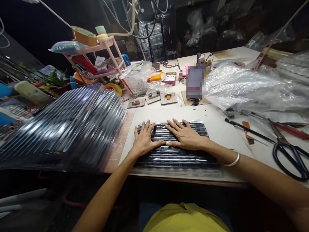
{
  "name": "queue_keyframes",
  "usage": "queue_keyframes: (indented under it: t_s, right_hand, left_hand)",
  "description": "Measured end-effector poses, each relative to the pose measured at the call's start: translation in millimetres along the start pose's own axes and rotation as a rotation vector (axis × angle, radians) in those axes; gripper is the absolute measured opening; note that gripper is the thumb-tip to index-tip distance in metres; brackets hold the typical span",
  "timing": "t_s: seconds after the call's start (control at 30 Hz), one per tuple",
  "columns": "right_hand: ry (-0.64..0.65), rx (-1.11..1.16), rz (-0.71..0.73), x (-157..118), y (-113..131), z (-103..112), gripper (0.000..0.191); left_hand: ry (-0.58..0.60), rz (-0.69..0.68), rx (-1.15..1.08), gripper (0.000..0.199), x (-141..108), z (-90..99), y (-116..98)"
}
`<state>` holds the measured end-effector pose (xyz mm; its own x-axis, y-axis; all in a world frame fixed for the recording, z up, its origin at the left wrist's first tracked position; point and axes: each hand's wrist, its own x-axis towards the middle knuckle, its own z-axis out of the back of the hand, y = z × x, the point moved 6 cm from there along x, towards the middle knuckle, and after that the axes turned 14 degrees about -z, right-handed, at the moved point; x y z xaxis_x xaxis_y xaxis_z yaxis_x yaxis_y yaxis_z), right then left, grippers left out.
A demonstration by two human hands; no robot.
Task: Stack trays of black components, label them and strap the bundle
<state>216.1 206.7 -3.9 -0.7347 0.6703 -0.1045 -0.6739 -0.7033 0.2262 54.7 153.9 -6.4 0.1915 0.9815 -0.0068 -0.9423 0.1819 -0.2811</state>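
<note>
A clear plastic tray (176, 158) with ridged rows, dark strips showing in them, lies flat on the white work board (231, 141) in front of me. My left hand (144, 139) rests palm down on its left part, fingers spread. Over the right part, my right hand (185, 137) lies flat too, its fingers apart and pointing forward. The two thumbs nearly meet near the middle of the tray. Neither hand grips anything. What lies directly beneath the palms is hidden.
Stacked ridged clear trays (65, 125) fill the left side. On the right are large black-handled scissors (287, 151), a brush (248, 132) and plastic bags (253, 83). Small fixtures (169, 98), a phone on a stand (194, 82) and a pink rack (96, 51) stand behind.
</note>
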Motion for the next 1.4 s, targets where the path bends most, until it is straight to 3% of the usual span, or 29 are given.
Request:
queue_keyframes:
  t_s: [0.27,0.5,0.63,0.73,0.87,1.0,1.1,1.23,1.4]
  right_hand:
    - [0.001,-0.014,-0.012,-1,-1,-1,0.085]
    - [0.000,-0.027,0.011,3,0,-5,0.090]
    - [-0.009,-0.021,0.018,0,-4,0,0.082]
    - [-0.003,-0.023,-0.018,-20,-20,3,0.069]
    - [-0.051,-0.062,-0.218,-63,-42,-1,0.063]
    - [-0.189,-0.154,-0.338,-90,-33,0,0.059]
    - [-0.179,-0.187,-0.324,-88,-22,2,0.057]
    - [-0.081,-0.154,-0.272,-81,-19,1,0.062]
    - [-0.039,-0.080,-0.207,-76,-10,-3,0.078]
  left_hand:
    - [0.077,0.037,-0.125,0.083,19,5.5,2]
    - [-0.057,-0.110,0.028,0.068,2,-1.5,-11]
    - [-0.002,-0.155,0.107,0.075,-2,-5.2,-10]
    - [0.080,-0.179,0.142,0.074,-3,-6.6,-9]
    - [0.069,-0.155,0.192,0.067,-6,-6.8,-14]
    - [0.023,-0.104,0.238,0.060,-9,-7.9,-23]
    - [0.066,-0.142,0.173,0.068,-11,-9.4,-28]
    - [0.136,-0.212,0.137,0.096,-17,-10.5,-33]
    - [0.038,-0.232,0.182,0.090,-19,-6.4,-33]
